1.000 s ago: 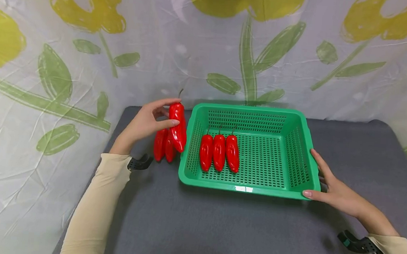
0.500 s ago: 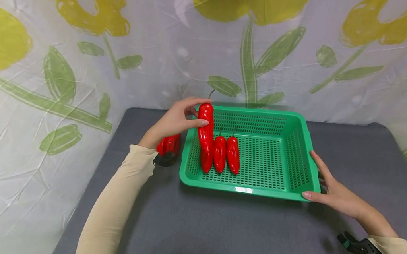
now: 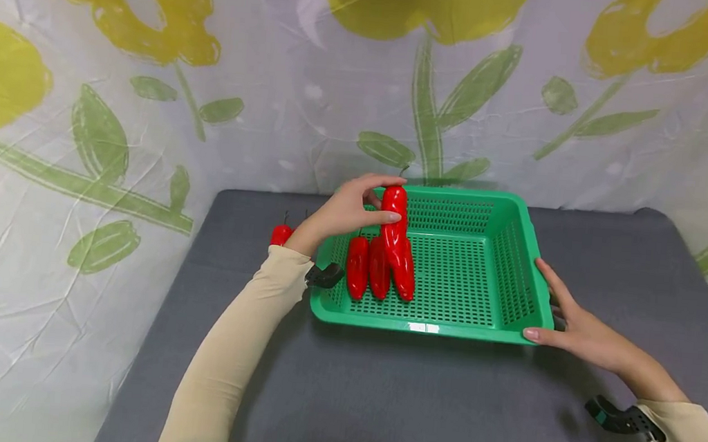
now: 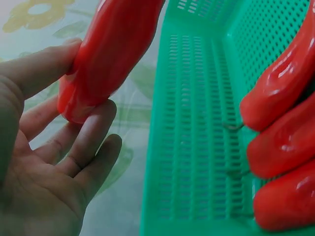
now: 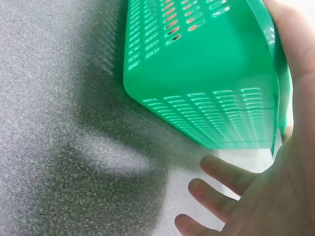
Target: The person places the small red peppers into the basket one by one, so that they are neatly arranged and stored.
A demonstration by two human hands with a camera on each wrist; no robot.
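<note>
In the head view my left hand (image 3: 355, 207) pinches a red chili pepper (image 3: 394, 217) by its stem end, thumb in front and fingers behind. The pepper hangs tip down over the green basket (image 3: 458, 331), overlapping a pepper below. Three red peppers (image 3: 357, 270) lie side by side in the basket's left part, their thin stems toward the back. In the left wrist view, the held pepper (image 4: 115, 49) is between thumb and fingertips. My right hand (image 3: 582, 333) holds the basket's front right corner, thumb and index finger at the rim; its other fingers (image 5: 229, 177) are spread free below.
More red peppers (image 3: 281, 234) lie on the grey tabletop (image 3: 414, 406) left of the basket, partly hidden by my left wrist. A flower-patterned cloth (image 3: 262, 123) hangs behind the table and down its left side.
My left hand has carried the pepper rightward from beside the basket, over its left rim, to above the rightmost pepper inside. The right hand stays at the basket corner.
</note>
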